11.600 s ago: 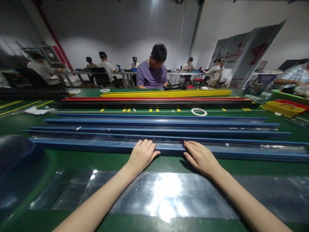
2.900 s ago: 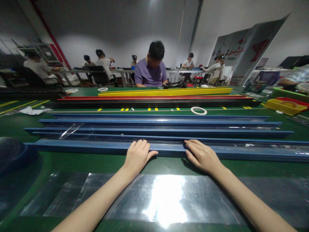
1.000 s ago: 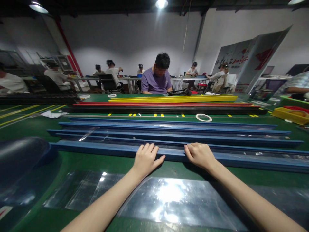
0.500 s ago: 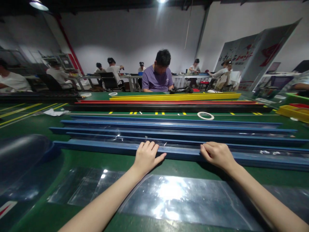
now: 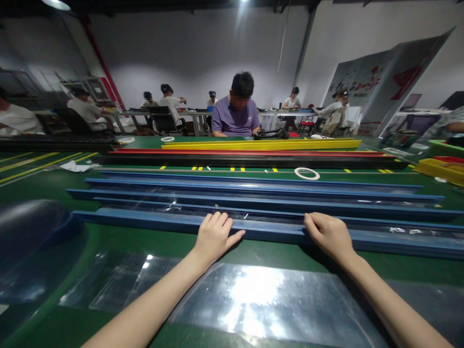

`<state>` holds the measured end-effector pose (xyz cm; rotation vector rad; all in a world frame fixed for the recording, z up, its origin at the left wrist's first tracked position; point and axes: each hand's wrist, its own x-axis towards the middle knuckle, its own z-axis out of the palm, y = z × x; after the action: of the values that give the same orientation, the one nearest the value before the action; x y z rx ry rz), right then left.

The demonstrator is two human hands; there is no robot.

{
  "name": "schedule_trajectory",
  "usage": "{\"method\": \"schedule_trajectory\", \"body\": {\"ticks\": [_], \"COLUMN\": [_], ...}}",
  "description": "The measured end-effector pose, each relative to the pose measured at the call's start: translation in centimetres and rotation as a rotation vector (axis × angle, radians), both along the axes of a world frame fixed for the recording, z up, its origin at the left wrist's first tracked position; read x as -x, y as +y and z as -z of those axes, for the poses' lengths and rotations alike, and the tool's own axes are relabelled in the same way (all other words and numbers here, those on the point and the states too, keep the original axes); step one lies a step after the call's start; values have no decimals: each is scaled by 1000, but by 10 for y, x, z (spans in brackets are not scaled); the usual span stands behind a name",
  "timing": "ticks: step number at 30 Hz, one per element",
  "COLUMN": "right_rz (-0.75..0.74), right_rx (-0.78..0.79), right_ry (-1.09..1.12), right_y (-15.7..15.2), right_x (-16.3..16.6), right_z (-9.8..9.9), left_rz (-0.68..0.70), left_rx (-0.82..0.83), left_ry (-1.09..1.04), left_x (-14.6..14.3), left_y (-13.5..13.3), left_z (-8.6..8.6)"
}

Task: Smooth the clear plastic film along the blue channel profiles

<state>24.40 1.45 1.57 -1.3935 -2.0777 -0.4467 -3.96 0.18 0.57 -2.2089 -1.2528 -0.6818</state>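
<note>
Several long blue channel rails lie side by side across the green table. The nearest blue rail (image 5: 145,220) runs the table's full width. My left hand (image 5: 214,236) rests on its front wall with fingers curled over the top edge and thumb out to the right. My right hand (image 5: 329,233) grips the same rail farther right, fingers bent over the edge. Clear film strips (image 5: 174,202) lie in the channels between the rails.
A shiny clear plastic sheet (image 5: 253,304) covers the table under my forearms. A dark blue rounded object (image 5: 29,227) sits at left. Behind the blue rails lie black, red and yellow rails (image 5: 261,144), a white tape ring (image 5: 307,173) and yellow trays (image 5: 440,171). A person in purple (image 5: 235,113) sits opposite.
Over the last second my right hand slid rightward along the near blue rail, away from the left hand. The left hand has stayed put. The view shifted slightly.
</note>
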Motion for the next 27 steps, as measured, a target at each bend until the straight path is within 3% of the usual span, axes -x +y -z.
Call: {"method": "schedule_trajectory", "body": {"ticks": [13, 23, 27], "right_rz": [31, -126, -151], "right_rx": [42, -118, -150], "right_ry": [156, -192, -208], "right_y": [1, -5, -6], "right_x": [-3, 0, 2], "right_z": [7, 7, 7], "left_rz": [-17, -7, -11], "left_rx": [-23, -20, -21], "left_ry": [48, 57, 58], "left_x": [0, 0, 0], "left_y": [1, 1, 0], "left_z": [1, 0, 0]}}
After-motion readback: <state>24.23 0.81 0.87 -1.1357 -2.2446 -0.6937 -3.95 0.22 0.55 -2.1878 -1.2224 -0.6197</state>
